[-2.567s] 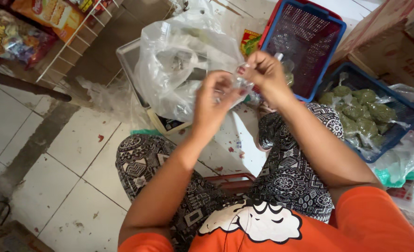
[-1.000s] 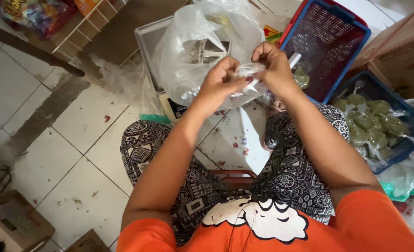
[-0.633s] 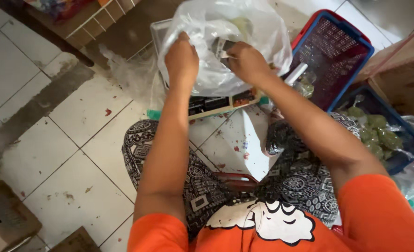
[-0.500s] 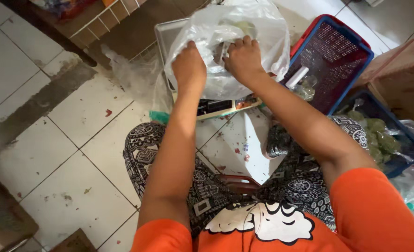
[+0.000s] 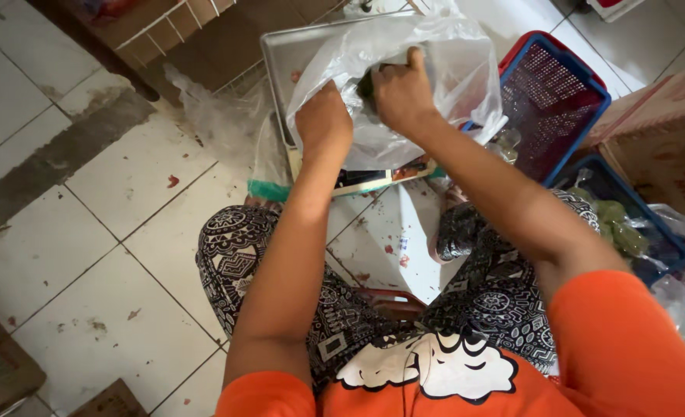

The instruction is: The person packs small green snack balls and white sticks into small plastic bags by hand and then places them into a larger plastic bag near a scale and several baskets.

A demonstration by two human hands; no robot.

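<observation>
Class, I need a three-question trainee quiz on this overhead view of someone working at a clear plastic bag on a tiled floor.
1. True or false: both hands are at the clear plastic bag.
2. Which hand pinches a dark item: A left hand, B right hand?
3. What colour is the rim of the empty mesh basket?

Key: 1 true; 2 B; 3 blue, with red at its far edge.
</observation>
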